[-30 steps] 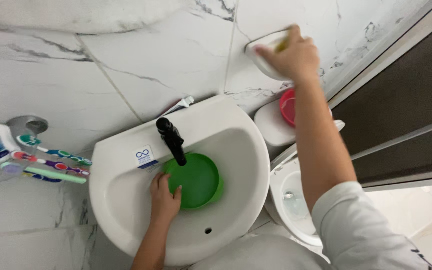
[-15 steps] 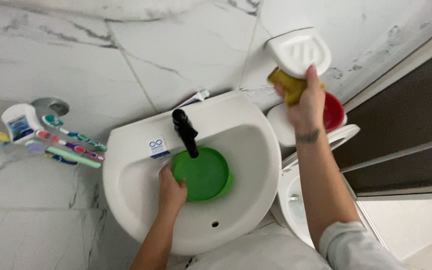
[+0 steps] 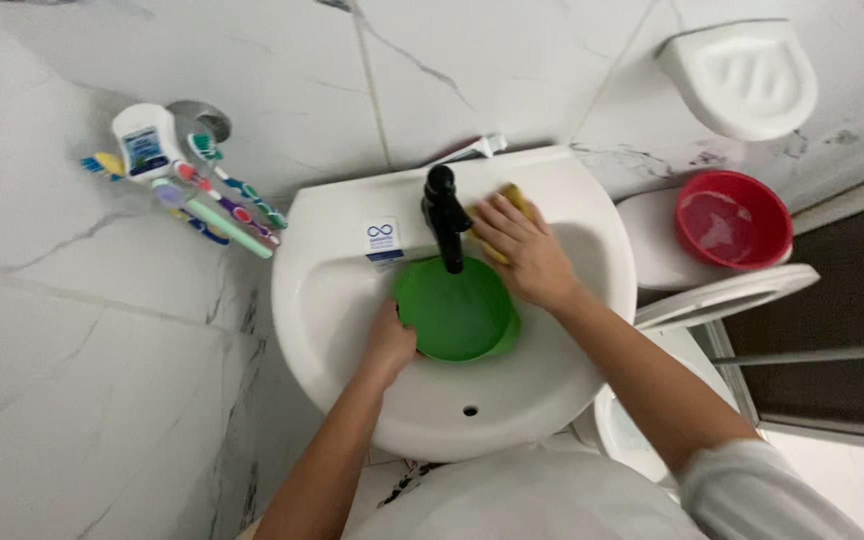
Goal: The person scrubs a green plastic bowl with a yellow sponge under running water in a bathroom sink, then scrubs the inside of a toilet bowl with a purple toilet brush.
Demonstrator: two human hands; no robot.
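Left hand (image 3: 389, 340) grips the rim of a green bowl (image 3: 455, 312) sitting in the white basin (image 3: 352, 300), right under the black tap (image 3: 444, 212). Right hand (image 3: 522, 250) closed over a yellow sponge (image 3: 515, 195), pressed to the basin ledge beside the tap. Bowl looks like light, stiff plastic, prob. slippery when wet; rim is the obvious hold. Sponge soft, squashes w/ any squeeze. Red bowl (image 3: 734, 220) sits on the toilet tank, empty soap dish (image 3: 742, 75) on the wall above, toothbrushes (image 3: 222, 205) at left.
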